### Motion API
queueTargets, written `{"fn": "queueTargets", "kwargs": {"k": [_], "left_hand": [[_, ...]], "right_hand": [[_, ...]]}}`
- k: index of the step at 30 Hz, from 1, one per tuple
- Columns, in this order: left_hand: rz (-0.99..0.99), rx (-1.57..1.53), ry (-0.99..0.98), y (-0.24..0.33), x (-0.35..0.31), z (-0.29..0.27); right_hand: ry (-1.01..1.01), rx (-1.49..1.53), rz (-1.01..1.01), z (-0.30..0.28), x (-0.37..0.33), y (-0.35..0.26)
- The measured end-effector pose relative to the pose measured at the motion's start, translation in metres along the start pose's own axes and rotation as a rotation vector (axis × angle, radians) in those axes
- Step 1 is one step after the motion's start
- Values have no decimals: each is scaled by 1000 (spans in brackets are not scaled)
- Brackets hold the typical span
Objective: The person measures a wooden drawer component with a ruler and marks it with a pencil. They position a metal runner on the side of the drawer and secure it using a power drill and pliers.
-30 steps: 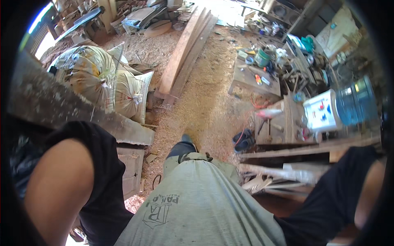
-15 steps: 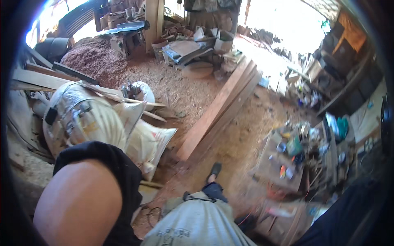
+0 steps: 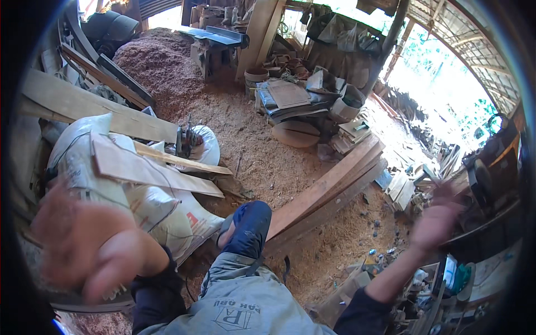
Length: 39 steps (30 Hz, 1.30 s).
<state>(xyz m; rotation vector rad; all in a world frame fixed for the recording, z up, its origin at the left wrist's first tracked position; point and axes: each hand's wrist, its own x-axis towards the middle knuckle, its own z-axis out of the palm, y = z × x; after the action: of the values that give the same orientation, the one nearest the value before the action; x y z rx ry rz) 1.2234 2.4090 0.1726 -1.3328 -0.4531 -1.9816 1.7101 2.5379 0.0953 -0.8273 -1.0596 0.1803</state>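
My left hand (image 3: 84, 240) is raised at the lower left, blurred by motion, its thumb apart from the palm and nothing seen in it. It appears in front of plump white sacks (image 3: 159, 215), on which a thin pale board (image 3: 142, 167) lies. Out to the right, my right hand (image 3: 438, 223) is lifted and also smeared, its fingers seemingly stretched out with nothing visible in them. Behind it lie scattered wood offcuts (image 3: 401, 188). Between my arms shows my grey-green shirt (image 3: 251, 298), with one bent knee in dark trousers (image 3: 251, 223) beyond it.
Long reddish planks (image 3: 326, 187) lie stacked across the sawdust-covered floor (image 3: 240, 148). A sawdust heap (image 3: 159, 67) rises beside a machine with a blue top (image 3: 215, 36). A bucket (image 3: 347, 103) stands by a cluttered pile at the back. Mixed clutter sits at the lower right.
Both hands have come into view, one on each side. The view has shifted, so the planks and sacks sit differently in it. My knee now shows bent in front of me.
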Motion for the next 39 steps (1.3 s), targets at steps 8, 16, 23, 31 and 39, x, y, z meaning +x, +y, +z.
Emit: {"fn": "queueTargets", "kwargs": {"k": [8, 16, 23, 31, 39], "left_hand": [[-1256, 154, -289, -223, -307, 36], [-1298, 472, -1489, -469, -564, 70], [-1520, 448, -1698, -615, -500, 133], [-1388, 422, -1324, -864, -551, 214], [-1004, 59, -1521, -1198, -582, 459]], "right_hand": [[-594, -226, 1116, 20, -144, 323], [-694, -688, 947, 136, -95, 587], [-1777, -1185, 1444, 207, -127, 619], [-1914, -1019, 781, 441, -80, 864], [-1515, -846, 1003, 858, -47, 1066]]}}
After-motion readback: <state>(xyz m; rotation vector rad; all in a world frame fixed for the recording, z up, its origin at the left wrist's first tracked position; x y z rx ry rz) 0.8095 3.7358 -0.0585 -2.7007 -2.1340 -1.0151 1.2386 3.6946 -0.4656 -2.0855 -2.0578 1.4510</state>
